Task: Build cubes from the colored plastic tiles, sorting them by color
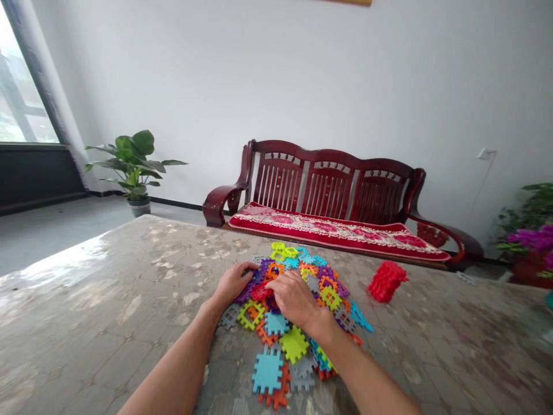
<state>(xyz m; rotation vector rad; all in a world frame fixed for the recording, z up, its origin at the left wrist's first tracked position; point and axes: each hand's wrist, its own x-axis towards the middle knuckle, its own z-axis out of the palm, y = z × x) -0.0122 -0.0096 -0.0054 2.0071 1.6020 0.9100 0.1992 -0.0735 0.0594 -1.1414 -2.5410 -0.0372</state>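
Observation:
Flat plastic interlocking tiles with notched edges lie in a mixed pile, some solid, such as a lime green tile and a light blue tile, others with window-like cutouts. My left hand rests at the pile's left side, its fingers apart and touching purple tiles. Over the middle of the pile, my right hand has its fingers closed on a red tile. To the right, apart from the pile, stands a stack of red tiles, slightly uneven.
A table with a patterned grey-brown cover carries everything. Beyond its far edge stands a dark red wooden bench with a red floral cushion. A potted plant is at the back left; purple flowers are at the right.

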